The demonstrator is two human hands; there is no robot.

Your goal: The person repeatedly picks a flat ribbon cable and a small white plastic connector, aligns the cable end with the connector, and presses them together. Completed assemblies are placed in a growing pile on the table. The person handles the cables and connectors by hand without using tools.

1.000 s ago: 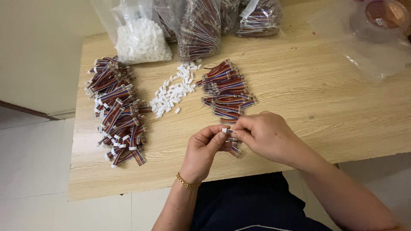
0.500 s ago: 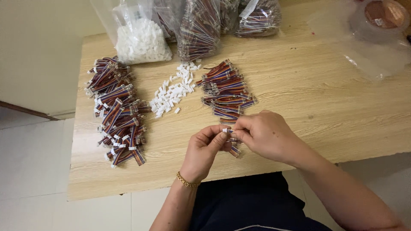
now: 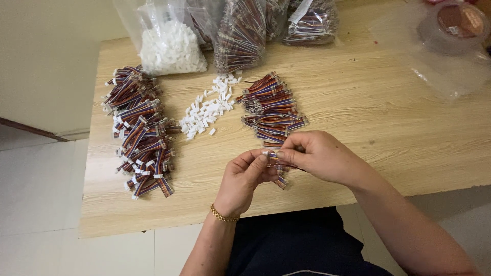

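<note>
Head view: a short multicoloured wire lead [image 3: 276, 162] with a small white connector is pinched between the fingertips of the left hand [image 3: 244, 180] and right hand [image 3: 319, 156], just nearer the wooden table's [image 3: 388, 128] front edge than the unfinished lead pile [image 3: 271, 107], with bare tabletop to its right.

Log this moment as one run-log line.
left hand: pinches white connector | right hand: holds multicoloured wire piece at the connector | loose connectors, wire piles beyond on table
</note>
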